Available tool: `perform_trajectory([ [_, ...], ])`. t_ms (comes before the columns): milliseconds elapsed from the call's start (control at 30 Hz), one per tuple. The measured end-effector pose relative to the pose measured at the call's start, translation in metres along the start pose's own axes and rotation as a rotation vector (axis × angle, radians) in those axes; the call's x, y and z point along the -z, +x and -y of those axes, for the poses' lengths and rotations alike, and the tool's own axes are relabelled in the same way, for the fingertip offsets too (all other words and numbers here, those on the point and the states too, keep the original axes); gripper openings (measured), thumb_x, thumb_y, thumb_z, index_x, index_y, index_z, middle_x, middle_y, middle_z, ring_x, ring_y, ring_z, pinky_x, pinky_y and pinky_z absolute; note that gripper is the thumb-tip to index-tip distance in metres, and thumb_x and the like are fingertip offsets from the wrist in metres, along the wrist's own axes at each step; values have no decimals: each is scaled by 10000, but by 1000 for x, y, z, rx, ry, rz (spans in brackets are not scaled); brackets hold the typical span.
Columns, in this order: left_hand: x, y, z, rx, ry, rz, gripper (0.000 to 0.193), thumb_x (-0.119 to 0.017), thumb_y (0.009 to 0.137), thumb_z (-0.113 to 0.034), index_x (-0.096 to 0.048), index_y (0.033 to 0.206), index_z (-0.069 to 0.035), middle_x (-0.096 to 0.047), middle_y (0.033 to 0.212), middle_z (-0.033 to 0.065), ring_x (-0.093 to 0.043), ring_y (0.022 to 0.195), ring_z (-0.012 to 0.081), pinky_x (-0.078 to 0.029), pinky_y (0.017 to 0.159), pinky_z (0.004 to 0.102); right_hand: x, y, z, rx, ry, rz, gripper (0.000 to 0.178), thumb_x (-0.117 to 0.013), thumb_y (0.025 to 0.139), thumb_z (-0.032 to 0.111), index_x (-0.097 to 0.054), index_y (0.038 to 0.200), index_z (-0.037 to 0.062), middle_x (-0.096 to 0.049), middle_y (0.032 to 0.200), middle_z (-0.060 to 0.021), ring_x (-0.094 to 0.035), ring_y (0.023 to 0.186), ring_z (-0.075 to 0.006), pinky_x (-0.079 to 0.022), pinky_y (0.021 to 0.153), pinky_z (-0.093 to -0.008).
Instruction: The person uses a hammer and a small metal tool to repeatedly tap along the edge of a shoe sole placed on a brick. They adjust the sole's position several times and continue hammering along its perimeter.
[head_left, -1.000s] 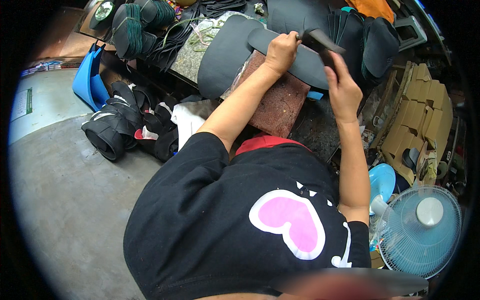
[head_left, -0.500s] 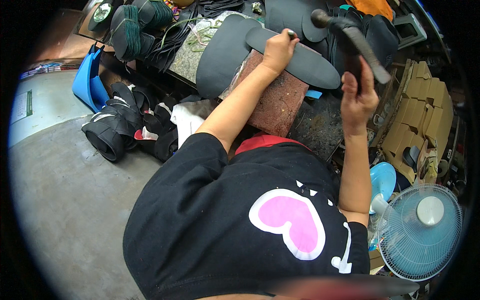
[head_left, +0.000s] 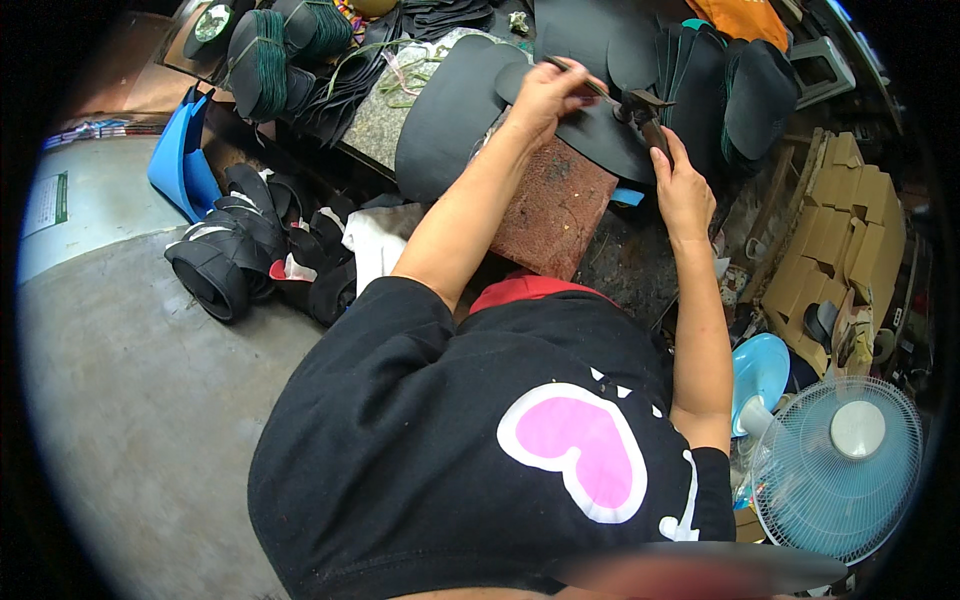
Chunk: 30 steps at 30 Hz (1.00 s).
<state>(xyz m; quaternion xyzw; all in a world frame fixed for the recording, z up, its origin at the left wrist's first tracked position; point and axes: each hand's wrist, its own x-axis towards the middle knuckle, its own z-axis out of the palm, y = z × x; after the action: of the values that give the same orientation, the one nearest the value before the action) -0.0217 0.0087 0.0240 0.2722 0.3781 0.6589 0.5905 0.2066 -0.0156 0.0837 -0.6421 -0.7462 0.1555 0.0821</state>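
Note:
My left hand (head_left: 545, 100) is closed round a slim rod-shaped metal tool (head_left: 580, 78), like a punch, which tilts down to the right. That tool's lower end is close to the head of a hammer (head_left: 643, 103); I cannot tell if they touch. My right hand (head_left: 686, 200) grips the hammer by its handle. Below both tools lies a dark grey sole-shaped piece (head_left: 608, 138) on a reddish-brown block (head_left: 555, 205). A larger dark grey sheet (head_left: 440, 130) with rounded ends lies to the left, partly under the sole piece.
Bundles of dark soles tied with green cord (head_left: 262, 65) stand at the back left, with more soles (head_left: 745, 95) at the back right. Black strap-like pieces (head_left: 230, 250) lie at left beside a blue holder (head_left: 182, 160). Cardboard (head_left: 835, 230) and a fan (head_left: 835, 470) are at right.
My right hand has lowered the hammer and brought it left toward my left hand. My left hand has moved slightly left and tilted the rod-shaped tool from upright to slanting.

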Motion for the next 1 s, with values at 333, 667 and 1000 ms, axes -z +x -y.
perform_trajectory([
  [333,25,24,-13,-486,391,-399,58,-612,942,-48,-571,970,-18,-717,931,116,-667,815,129,-545,721,249,-1,1,-4,66,-37,-53,422,-456,989,498,-503,1368,320,-718,888,-179,-691,875,-398,-535,751,-497],
  [667,22,6,2,-293,663,-362,126,-709,884,-60,-625,942,15,-690,836,71,-677,699,112,-585,636,247,4,-1,0,1,-21,43,467,-443,990,530,-482,1400,310,-713,993,-188,-670,984,-402,-512,834,-493],
  [1000,20,9,8,-403,832,-335,106,-686,896,-49,-625,948,21,-693,840,76,-679,704,121,-589,623,246,-4,-1,-4,78,-44,-51,429,-454,992,497,-492,1375,307,-721,890,-176,-695,859,-399,-542,740,-497],
])
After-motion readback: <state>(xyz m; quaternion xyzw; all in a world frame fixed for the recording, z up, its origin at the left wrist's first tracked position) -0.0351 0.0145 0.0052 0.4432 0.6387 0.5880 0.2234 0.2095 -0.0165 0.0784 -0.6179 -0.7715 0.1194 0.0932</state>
